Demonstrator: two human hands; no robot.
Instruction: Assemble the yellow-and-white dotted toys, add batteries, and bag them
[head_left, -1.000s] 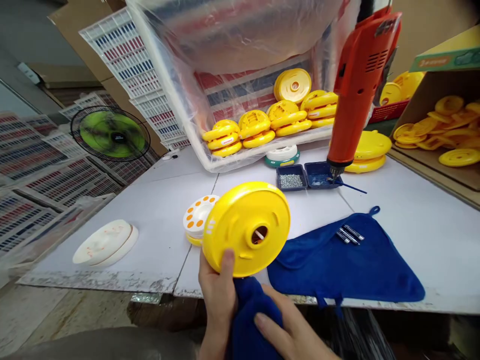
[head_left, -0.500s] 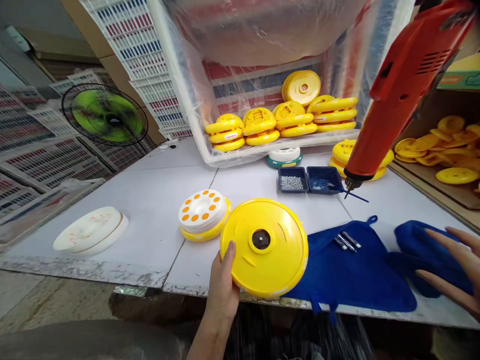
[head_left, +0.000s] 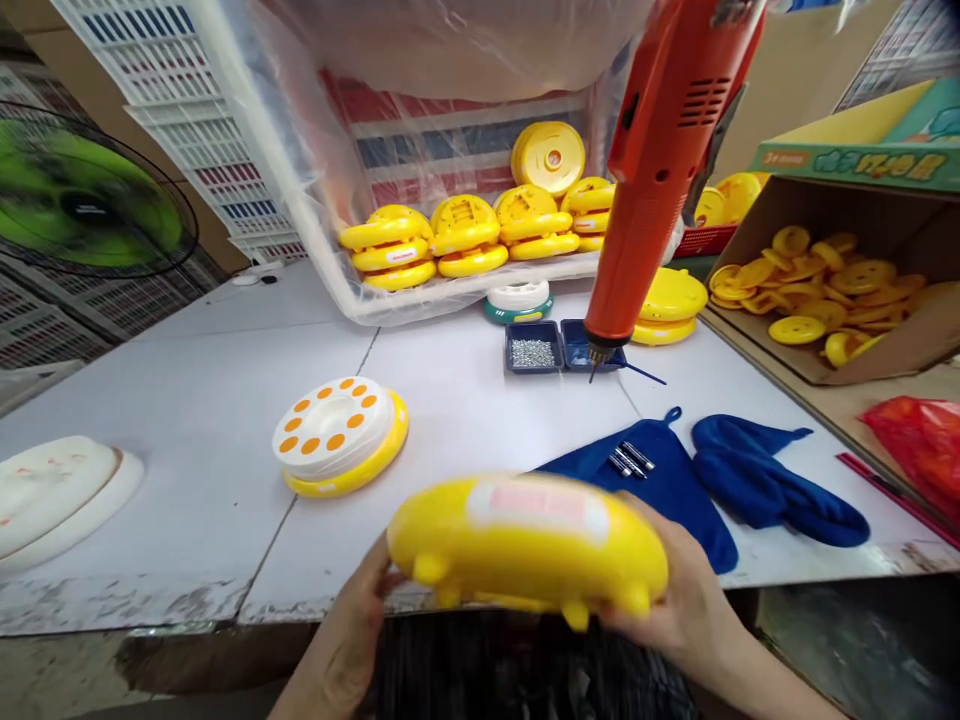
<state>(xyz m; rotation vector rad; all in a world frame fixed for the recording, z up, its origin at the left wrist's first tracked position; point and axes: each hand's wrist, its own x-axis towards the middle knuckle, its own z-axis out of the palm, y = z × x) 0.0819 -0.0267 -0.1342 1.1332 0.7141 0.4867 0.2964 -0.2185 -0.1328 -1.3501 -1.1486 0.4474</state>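
A round yellow plastic housing (head_left: 525,560), smeared by motion, is tilted on edge above the front edge of the table, its label side and short feet facing me. My left hand (head_left: 364,610) grips its left side and my right hand (head_left: 675,580) its right side; most fingers are hidden behind it. Just beyond lies a blue cloth (head_left: 675,470) with several small batteries (head_left: 631,460) on it. An orange electric screwdriver (head_left: 645,190) hangs bit-down over the table, near the dark blue trays, one holding small screws (head_left: 532,353).
White discs with orange dots (head_left: 334,425) rest on a yellow base, left of centre. Yellow housings (head_left: 465,235) are stacked in a plastic-lined crate (head_left: 330,250) behind. A carton (head_left: 780,345) of yellow parts stands right, another blue cloth (head_left: 772,480) nearer, a fan (head_left: 82,200) left.
The yellow housing has been turned from its flat face to its edge and underside. My right hand has left the blue cloth and taken hold of the housing's right side. The view has swung right.
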